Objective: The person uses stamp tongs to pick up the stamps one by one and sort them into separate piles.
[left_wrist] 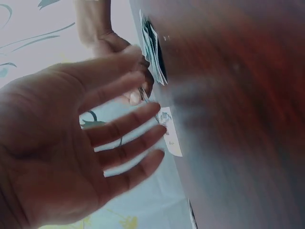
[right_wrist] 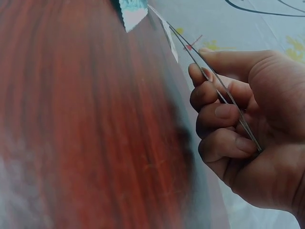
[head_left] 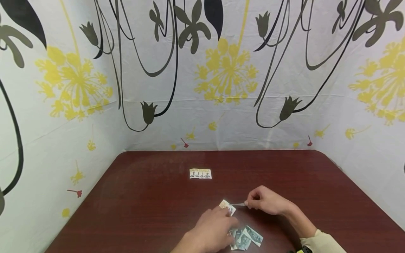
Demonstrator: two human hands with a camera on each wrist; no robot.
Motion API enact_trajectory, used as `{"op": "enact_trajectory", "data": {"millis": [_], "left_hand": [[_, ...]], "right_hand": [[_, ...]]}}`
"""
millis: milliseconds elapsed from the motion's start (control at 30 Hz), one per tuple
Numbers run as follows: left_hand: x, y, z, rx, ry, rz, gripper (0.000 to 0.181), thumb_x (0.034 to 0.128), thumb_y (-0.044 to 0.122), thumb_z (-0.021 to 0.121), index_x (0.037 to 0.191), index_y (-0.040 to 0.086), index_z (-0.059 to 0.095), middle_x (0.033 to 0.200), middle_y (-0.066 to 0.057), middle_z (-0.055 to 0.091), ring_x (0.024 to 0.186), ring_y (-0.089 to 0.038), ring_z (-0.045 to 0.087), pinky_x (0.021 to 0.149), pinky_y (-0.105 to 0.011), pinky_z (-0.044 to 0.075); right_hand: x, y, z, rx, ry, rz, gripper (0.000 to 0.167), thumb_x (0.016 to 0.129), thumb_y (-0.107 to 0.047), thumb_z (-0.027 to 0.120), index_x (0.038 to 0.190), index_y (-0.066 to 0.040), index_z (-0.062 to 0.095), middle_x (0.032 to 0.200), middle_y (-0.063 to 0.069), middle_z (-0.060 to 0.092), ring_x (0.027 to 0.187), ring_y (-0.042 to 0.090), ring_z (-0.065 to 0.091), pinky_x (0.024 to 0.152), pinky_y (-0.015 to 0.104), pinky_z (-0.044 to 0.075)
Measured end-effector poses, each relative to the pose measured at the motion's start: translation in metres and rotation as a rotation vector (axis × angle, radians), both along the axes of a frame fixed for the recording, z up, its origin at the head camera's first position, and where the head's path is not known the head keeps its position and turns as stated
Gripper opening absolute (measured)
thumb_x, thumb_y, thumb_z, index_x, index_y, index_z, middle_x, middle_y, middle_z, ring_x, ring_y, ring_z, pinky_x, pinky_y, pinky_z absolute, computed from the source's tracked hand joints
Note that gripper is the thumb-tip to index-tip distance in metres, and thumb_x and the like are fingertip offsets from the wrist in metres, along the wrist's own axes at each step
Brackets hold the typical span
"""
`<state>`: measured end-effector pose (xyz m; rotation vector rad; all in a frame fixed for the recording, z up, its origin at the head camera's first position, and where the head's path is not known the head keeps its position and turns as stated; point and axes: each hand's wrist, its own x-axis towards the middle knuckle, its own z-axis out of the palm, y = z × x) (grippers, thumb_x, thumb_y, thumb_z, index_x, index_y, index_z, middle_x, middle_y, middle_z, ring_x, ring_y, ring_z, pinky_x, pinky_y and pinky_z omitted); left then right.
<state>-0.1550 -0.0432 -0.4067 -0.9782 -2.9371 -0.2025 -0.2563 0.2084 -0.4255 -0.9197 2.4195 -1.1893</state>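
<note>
Table (head_left: 142, 203): dark reddish brown with streaky wood grain, a slight sheen and rounded far corners.
Far row (head_left: 200, 173): four small pale printed papers, yellowish along the top, side by side in a straight line.
Single paper (head_left: 225, 203): pale, askew, between row and pile, nearer the pile; whether fully flat is unclear.
Green pile (head_left: 243, 241): several greenish-grey papers overlapping at angles, partly hidden.

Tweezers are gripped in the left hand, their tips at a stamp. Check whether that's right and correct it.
Wrong hand: the right hand grips the tweezers, as the right wrist view shows. Their tips are at a stamp, as stated.
</note>
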Motion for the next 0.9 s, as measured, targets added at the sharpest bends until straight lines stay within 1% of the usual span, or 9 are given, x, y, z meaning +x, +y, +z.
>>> {"op": "enact_trajectory", "data": {"millis": [133, 200, 267, 367, 433, 600, 700, 767, 900], "left_hand": [[0.0005, 0.0013, 0.0000, 0.001, -0.029, -0.118, 0.044, 0.0859, 0.040, 0.086, 0.127, 0.045, 0.073, 0.117, 0.017, 0.068, 0.105, -0.002, 0.060, 0.079, -0.025, 0.050], [0.0010, 0.0009, -0.0002, 0.003, -0.050, -0.160, 0.047, 0.0872, 0.038, 0.086, 0.131, 0.046, 0.071, 0.118, 0.019, 0.067, 0.107, 0.000, 0.058, 0.079, -0.023, 0.048], [0.0013, -0.0003, -0.0005, 0.004, -0.094, -0.183, 0.048, 0.0881, 0.039, 0.086, 0.132, 0.047, 0.070, 0.119, 0.020, 0.065, 0.107, 0.002, 0.055, 0.079, -0.021, 0.046], [0.0021, -0.0024, -0.0011, -0.002, -0.151, -0.183, 0.046, 0.0885, 0.042, 0.085, 0.132, 0.047, 0.071, 0.118, 0.021, 0.062, 0.104, 0.002, 0.051, 0.079, -0.020, 0.043], [0.0021, -0.0034, -0.0014, -0.013, -0.165, -0.175, 0.043, 0.0894, 0.045, 0.083, 0.131, 0.047, 0.072, 0.119, 0.021, 0.060, 0.102, 0.001, 0.049, 0.079, -0.019, 0.042], [0.0012, -0.0046, -0.0014, -0.045, -0.142, -0.176, 0.036, 0.0909, 0.048, 0.081, 0.126, 0.043, 0.074, 0.118, 0.020, 0.061, 0.101, 0.000, 0.050, 0.079, -0.020, 0.045], [0.0013, -0.0045, -0.0010, -0.045, -0.134, -0.163, 0.030, 0.0897, 0.047, 0.082, 0.118, 0.040, 0.076, 0.114, 0.018, 0.062, 0.098, 0.000, 0.051, 0.078, -0.021, 0.046], [0.0017, -0.0040, -0.0009, -0.048, -0.118, -0.152, 0.026, 0.0884, 0.048, 0.083, 0.113, 0.039, 0.077, 0.111, 0.017, 0.063, 0.096, -0.001, 0.051, 0.077, -0.021, 0.046], [0.0028, -0.0031, -0.0010, -0.050, -0.083, -0.131, 0.025, 0.0852, 0.046, 0.086, 0.108, 0.038, 0.078, 0.107, 0.016, 0.062, 0.092, -0.001, 0.050, 0.073, -0.020, 0.044]], "right_hand": [[-0.0005, 0.0010, -0.0002, -0.018, 0.014, -0.033, 0.028, 0.102, -0.018, 0.067, 0.079, -0.003, 0.072, 0.066, -0.009, 0.053, 0.056, 0.000, 0.044, 0.053, 0.020, 0.038], [-0.0011, 0.0012, -0.0006, -0.027, 0.020, -0.046, 0.028, 0.102, -0.018, 0.068, 0.079, -0.003, 0.072, 0.067, -0.009, 0.053, 0.057, 0.000, 0.043, 0.053, 0.020, 0.037], [-0.0013, 0.0013, -0.0008, -0.035, 0.028, -0.056, 0.028, 0.102, -0.018, 0.068, 0.079, -0.003, 0.071, 0.067, -0.009, 0.053, 0.057, 0.000, 0.043, 0.053, 0.020, 0.036], [-0.0015, 0.0015, -0.0011, -0.045, 0.039, -0.059, 0.028, 0.102, -0.018, 0.068, 0.079, -0.003, 0.071, 0.067, -0.009, 0.052, 0.057, -0.001, 0.042, 0.053, 0.020, 0.035], [-0.0016, 0.0016, -0.0012, -0.051, 0.044, -0.061, 0.028, 0.102, -0.017, 0.068, 0.079, -0.002, 0.071, 0.067, -0.010, 0.052, 0.057, -0.001, 0.042, 0.053, 0.020, 0.035], [-0.0019, 0.0020, -0.0003, -0.054, 0.066, -0.074, 0.027, 0.102, -0.017, 0.068, 0.079, -0.003, 0.071, 0.067, -0.010, 0.051, 0.057, -0.001, 0.042, 0.053, 0.020, 0.035], [-0.0022, 0.0023, 0.0010, -0.056, 0.063, -0.088, 0.027, 0.103, -0.018, 0.068, 0.081, -0.004, 0.072, 0.068, -0.009, 0.051, 0.057, 0.000, 0.041, 0.052, 0.021, 0.035], [-0.0025, 0.0022, 0.0020, -0.055, 0.058, -0.099, 0.027, 0.103, -0.019, 0.068, 0.081, -0.004, 0.072, 0.069, -0.008, 0.052, 0.058, 0.000, 0.042, 0.053, 0.021, 0.036], [-0.0037, 0.0018, 0.0032, -0.056, 0.062, -0.123, 0.027, 0.104, -0.020, 0.067, 0.082, -0.004, 0.071, 0.071, -0.006, 0.053, 0.059, 0.001, 0.042, 0.054, 0.022, 0.037]]}}
